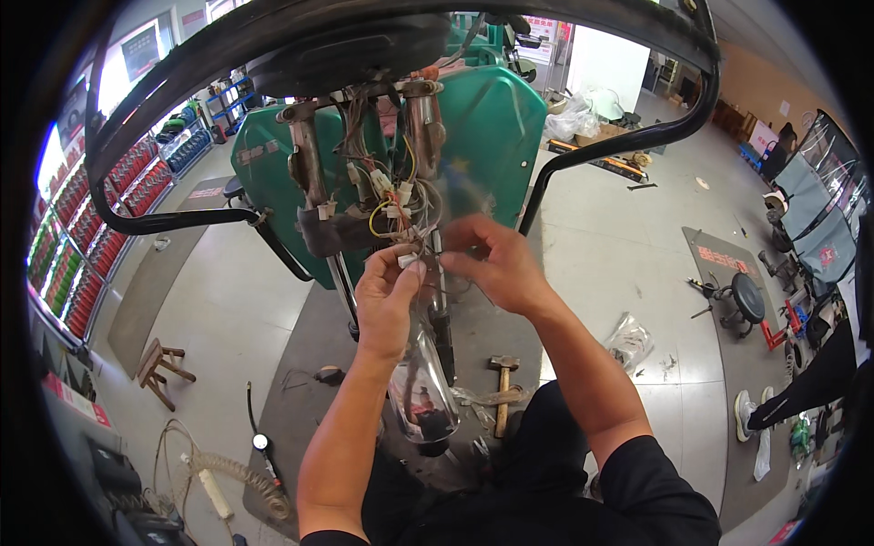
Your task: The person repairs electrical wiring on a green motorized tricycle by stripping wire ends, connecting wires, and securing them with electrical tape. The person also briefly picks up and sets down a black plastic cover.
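Note:
Between the thumb and fingers of my left hand (387,296) is a white plug connector (407,260), just below a tangle of wires. Beside it, my right hand (496,264) has its fingers curled inward at the wires; its fingertips are blurred, and what they grip cannot be made out. The wiring bundle (401,196), with several white connectors and yellow, red and grey wires, hangs between the rusty fork tubes (423,132) of a green vehicle (496,127). A shiny metal mudguard (425,391) sits below my hands.
Black bent tubing (628,141) arches around the vehicle's front. A hammer (503,391) lies on the dark mat near my knees. At left are a wooden stool (164,369), a pressure gauge (261,442) and a coiled hose (246,478). A round stool (748,296) and another person's leg (810,378) are at right.

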The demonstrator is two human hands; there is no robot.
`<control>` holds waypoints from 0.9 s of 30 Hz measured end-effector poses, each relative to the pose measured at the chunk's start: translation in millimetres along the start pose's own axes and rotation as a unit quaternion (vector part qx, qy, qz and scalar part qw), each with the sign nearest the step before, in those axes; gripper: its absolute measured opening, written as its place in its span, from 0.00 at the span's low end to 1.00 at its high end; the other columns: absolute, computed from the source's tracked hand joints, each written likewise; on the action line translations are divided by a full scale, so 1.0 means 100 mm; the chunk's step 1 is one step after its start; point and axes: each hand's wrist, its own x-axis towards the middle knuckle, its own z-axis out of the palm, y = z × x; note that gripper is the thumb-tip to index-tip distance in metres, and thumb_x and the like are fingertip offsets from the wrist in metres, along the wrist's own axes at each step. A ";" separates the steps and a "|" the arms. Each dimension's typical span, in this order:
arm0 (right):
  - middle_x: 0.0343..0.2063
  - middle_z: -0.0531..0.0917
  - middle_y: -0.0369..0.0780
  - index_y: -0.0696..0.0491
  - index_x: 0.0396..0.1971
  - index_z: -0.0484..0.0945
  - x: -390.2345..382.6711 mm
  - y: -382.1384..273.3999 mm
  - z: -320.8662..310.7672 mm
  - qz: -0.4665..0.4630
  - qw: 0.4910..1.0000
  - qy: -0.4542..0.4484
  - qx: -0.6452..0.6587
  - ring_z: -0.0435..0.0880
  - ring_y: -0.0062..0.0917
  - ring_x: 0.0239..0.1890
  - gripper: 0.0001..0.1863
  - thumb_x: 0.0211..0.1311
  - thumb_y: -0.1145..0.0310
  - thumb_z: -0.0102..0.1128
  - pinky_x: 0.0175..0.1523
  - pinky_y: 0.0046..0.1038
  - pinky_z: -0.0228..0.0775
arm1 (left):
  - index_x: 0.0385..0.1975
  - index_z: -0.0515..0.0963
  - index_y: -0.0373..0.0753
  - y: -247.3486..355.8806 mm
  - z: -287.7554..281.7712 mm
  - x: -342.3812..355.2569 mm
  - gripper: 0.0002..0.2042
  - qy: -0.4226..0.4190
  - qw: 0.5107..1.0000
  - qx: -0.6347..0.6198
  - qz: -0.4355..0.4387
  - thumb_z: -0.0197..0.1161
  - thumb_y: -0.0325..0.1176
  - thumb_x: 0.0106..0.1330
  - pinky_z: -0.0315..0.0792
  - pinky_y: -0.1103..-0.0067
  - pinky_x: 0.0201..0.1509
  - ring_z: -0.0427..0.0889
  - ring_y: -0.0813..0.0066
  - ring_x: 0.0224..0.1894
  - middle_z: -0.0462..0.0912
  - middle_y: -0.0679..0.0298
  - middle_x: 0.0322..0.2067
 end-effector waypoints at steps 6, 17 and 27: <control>0.40 0.87 0.37 0.55 0.55 0.82 -0.04 0.06 0.12 -0.041 0.999 0.018 -0.029 0.84 0.19 0.43 0.19 0.65 0.77 0.69 0.47 0.25 0.76 | 0.57 0.76 0.40 0.15 -0.02 -0.12 0.12 -0.024 0.985 -0.150 -0.086 0.54 0.31 0.78 0.82 0.74 0.44 0.87 0.71 0.41 0.86 0.62 0.44; 0.39 0.84 0.43 0.52 0.52 0.84 0.13 0.10 0.26 -0.186 0.963 0.028 -0.194 0.85 0.38 0.40 0.18 0.62 0.77 0.66 0.46 0.33 0.77 | 0.58 0.73 0.42 0.09 -0.14 -0.13 0.15 -0.068 0.949 -0.260 -0.162 0.58 0.37 0.76 0.79 0.76 0.40 0.84 0.73 0.38 0.84 0.65 0.43; 0.37 0.82 0.43 0.53 0.42 0.83 0.17 0.19 0.18 -0.240 0.936 0.039 -0.254 0.85 0.43 0.39 0.11 0.58 0.77 0.68 0.42 0.39 0.78 | 0.51 0.81 0.38 0.19 0.02 -0.11 0.14 0.041 0.961 0.261 0.077 0.72 0.30 0.68 0.68 0.83 0.31 0.73 0.83 0.26 0.77 0.72 0.27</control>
